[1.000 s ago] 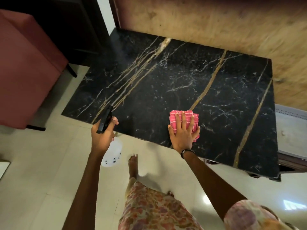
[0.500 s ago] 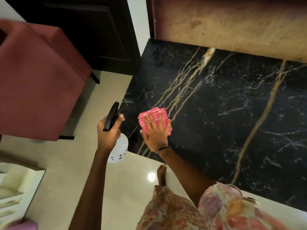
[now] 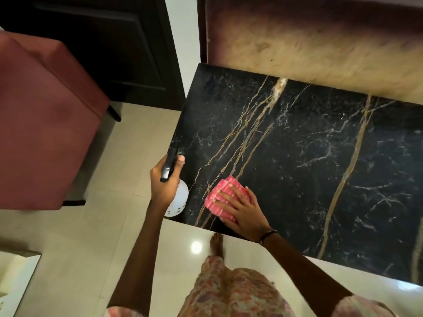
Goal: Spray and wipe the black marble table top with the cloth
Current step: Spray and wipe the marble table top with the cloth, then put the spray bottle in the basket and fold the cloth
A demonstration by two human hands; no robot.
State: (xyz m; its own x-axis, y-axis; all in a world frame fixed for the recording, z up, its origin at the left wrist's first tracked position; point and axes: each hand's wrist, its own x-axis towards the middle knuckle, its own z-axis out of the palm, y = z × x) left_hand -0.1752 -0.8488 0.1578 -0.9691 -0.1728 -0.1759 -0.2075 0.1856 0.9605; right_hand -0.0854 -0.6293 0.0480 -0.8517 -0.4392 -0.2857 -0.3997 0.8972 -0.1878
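Observation:
The black marble table top [image 3: 297, 161] with gold and white veins fills the right half of the view. A folded pink cloth [image 3: 220, 194] lies flat near its front left corner, pressed down by my right hand [image 3: 242, 210] with fingers spread over it. My left hand [image 3: 163, 181] grips a spray bottle just off the table's left edge: its black trigger head [image 3: 169, 164] points up and forward, and its white body [image 3: 180, 199] hangs below my fist.
A dusty-pink upholstered chair [image 3: 45, 124] stands on the left on cream floor tiles [image 3: 91, 248]. A dark cabinet [image 3: 114, 42] is behind it, and a beige marbled wall [image 3: 320, 49] backs the table. My foot [image 3: 217, 244] stands at the table's front edge.
My right hand slid the cloth leftward along the front of the table, from mid-table to the left corner. The view shifted left. The bottle stayed in my left hand.

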